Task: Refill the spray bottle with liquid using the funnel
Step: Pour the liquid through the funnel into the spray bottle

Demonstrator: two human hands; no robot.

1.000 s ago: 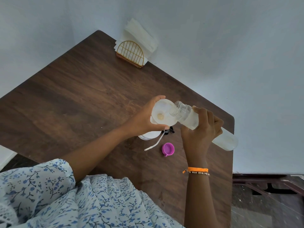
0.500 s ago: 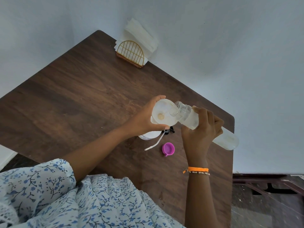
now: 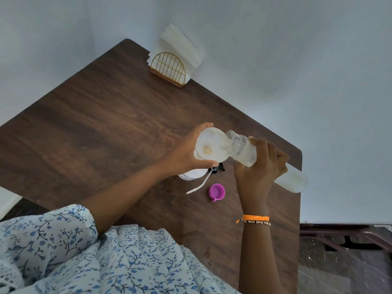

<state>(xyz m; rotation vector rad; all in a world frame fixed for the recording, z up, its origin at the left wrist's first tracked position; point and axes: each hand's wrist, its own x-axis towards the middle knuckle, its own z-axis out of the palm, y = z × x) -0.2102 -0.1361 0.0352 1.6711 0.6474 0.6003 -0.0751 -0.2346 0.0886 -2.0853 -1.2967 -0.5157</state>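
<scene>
Dark brown wooden table (image 3: 95, 128): visible grain, smooth, low sheen. Round white funnel (image 3: 209, 146): translucent plastic, smooth, faintly glossy. Long clear refill bottle (image 3: 244, 151): transparent plastic with threaded neck, cloudy along the body. Small magenta cap (image 3: 216, 191): glossy plastic. Arched gold napkin holder (image 3: 169, 67): thin metal wire, shiny, on a brownish base. White napkins (image 3: 182, 46): matt paper. Blue-flowered white garment (image 3: 63, 257): soft matt cloth. Orange wrist thread (image 3: 255, 218): fibrous cord.

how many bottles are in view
2. A clear bottle tilted in the right hand, mouth over the funnel; the spray bottle stands under the funnel, mostly hidden by the left hand.
</scene>
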